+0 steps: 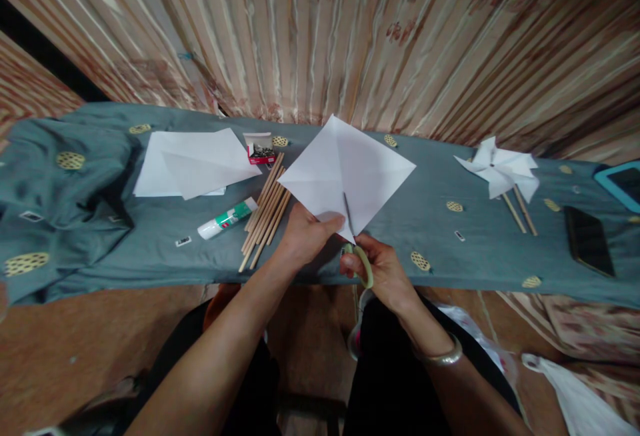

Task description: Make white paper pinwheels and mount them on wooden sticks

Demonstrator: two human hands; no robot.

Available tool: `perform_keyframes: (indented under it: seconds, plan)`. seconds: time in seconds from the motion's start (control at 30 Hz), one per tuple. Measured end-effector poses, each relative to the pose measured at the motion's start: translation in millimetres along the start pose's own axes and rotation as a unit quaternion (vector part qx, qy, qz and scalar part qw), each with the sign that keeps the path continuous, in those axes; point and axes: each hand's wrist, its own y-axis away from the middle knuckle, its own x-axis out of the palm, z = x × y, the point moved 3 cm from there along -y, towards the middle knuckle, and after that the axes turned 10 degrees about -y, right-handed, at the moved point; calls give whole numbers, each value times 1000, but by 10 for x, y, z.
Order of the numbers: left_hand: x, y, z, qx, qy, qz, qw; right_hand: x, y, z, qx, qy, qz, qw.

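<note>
A white square sheet of paper (375,163), creased along its diagonals, is held corner-down over the front of the table. My left hand (310,233) pinches it near the lower corner, thumb on top. My right hand (380,266) grips a pair of scissors (367,269) by their pale green handles. One dark blade lies over the paper, pointing up from the lower corner along the crease; the other blade is hidden beneath. Just left of the paper lie several thin wooden sticks (265,213).
Left of the sticks are a glue stick (227,218), a small red box of pins (261,149) and stacked white paper (195,156). To the right lie paper pinwheels (500,166) on sticks, a dark phone (589,239) and a blue-framed device (620,183). A curtain (320,36) hangs behind.
</note>
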Motion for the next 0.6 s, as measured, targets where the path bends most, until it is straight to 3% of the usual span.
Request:
perform_keyframes:
  seconds: [0.6]
  plan:
    - [-13,15,30,3,-26,7,1000,0,-12,-33,-11,-4,-5,1000]
